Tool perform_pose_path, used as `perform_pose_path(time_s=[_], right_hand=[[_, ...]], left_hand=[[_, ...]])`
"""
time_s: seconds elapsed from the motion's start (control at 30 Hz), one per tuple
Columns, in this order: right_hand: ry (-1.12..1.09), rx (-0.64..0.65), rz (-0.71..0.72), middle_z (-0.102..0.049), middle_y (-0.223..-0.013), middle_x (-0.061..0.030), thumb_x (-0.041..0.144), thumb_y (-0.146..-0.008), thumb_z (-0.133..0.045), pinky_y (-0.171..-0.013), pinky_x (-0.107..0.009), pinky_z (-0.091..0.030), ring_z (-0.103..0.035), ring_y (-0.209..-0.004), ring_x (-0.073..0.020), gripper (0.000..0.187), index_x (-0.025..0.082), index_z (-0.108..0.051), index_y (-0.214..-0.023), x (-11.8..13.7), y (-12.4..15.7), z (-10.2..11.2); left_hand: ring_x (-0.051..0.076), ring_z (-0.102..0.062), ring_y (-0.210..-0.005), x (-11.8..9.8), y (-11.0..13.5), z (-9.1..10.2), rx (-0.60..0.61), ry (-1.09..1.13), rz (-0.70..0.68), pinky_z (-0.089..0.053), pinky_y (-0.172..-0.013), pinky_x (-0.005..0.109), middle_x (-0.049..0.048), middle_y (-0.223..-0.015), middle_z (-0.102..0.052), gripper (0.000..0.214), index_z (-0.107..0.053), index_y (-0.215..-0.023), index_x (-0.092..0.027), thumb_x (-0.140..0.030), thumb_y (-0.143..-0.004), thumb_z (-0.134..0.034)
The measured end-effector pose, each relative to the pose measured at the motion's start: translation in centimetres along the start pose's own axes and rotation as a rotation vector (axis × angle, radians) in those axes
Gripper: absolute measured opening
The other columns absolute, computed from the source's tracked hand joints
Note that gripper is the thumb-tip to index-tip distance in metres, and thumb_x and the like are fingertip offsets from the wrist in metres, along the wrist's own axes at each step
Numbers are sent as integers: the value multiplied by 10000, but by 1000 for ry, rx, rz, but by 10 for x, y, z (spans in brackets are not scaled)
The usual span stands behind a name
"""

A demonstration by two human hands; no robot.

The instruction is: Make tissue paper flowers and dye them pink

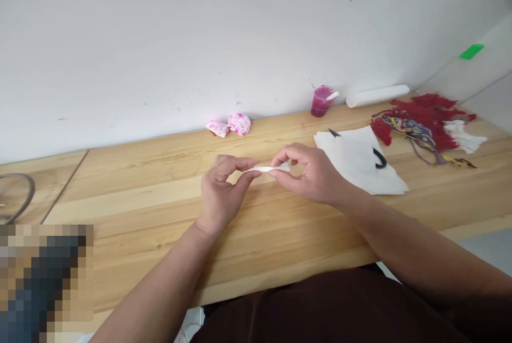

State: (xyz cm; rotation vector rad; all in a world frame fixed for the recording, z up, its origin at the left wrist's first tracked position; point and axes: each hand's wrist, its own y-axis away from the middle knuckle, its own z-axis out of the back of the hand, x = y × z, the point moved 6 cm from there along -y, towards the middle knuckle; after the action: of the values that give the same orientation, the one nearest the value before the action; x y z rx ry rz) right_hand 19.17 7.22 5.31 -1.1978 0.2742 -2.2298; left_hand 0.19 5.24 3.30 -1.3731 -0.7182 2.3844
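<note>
My left hand (221,188) and my right hand (310,172) hover just above a light wooden table (160,199). Between them they pinch a small white strip of paper or tissue (264,169), held roughly level. The left fingertips grip its left end, the right fingertips its right end. Both hands are closed in a pinch.
White paper sheets (360,159) with black curved pieces lie right of my hands. Behind are a pink-stained cup (321,101), two pink-stained crumpled tissues (230,125), a white roll (376,95) and a heap of red and coloured threads (420,121). The white wall stands close behind.
</note>
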Motion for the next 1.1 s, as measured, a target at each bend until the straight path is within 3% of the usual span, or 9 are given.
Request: perform_pose_path(time_s=[0.13,0.3,0.5,0.67,0.83,0.97,1.1], right_hand=[[-68,71,43,-780,-985,-33,294,-854,-790,-818,-337,-510,-697,-895,-193,185,213,-709,-999,1,-1,-5],[-37,54,75,-781,-887,-9,264,-901,-761,-794,-323,-496,-684,-835,-169,55,216,-737,-910,1,-2,-6],[46,11,69,-765,-823,-8,260,-875,-786,-781,-333,-483,-661,-803,-179,87,219,-724,-831,0,-3,-1],[40,12,20,-759,-819,0,247,-866,-783,-739,-327,-484,-661,-767,-172,58,225,-732,-849,-1,-3,2],[85,2,143,-768,-807,5,208,-877,-761,-773,-347,-495,-661,-786,-182,66,231,-720,-832,6,-1,-2],[108,1,153,-769,-819,3,205,-875,-769,-777,-346,-497,-664,-806,-187,58,229,-721,-854,5,0,-4],[91,-8,154,-780,-862,3,223,-891,-765,-805,-353,-504,-670,-818,-184,49,234,-718,-885,6,-1,-2]], left_hand=[[178,-705,-837,-4,1,-2,48,-21,-39,-554,-818,333,3,-860,-762,280,-754,-1096,-248,-278,-832,-843],[179,-699,-871,-12,1,-5,104,-64,-161,-552,-813,323,12,-874,-763,264,-736,-1134,-236,-237,-878,-799],[189,-701,-855,-8,1,-3,105,-50,-102,-550,-809,342,14,-866,-762,225,-752,-1099,-248,-238,-879,-794],[194,-669,-898,-8,-3,-1,145,-81,-131,-531,-856,360,25,-902,-760,274,-743,-1182,-246,-247,-909,-761],[227,-666,-917,-7,-3,-7,169,-68,-141,-531,-831,377,55,-926,-755,281,-807,-994,-257,-427,-779,-870],[209,-651,-864,-4,0,-8,125,-103,-119,-510,-799,364,35,-850,-746,134,-809,-905,-258,-358,-823,-845],[212,-648,-881,-1,0,-7,126,-112,-97,-507,-814,369,36,-875,-750,133,-811,-961,-266,-339,-850,-823]])
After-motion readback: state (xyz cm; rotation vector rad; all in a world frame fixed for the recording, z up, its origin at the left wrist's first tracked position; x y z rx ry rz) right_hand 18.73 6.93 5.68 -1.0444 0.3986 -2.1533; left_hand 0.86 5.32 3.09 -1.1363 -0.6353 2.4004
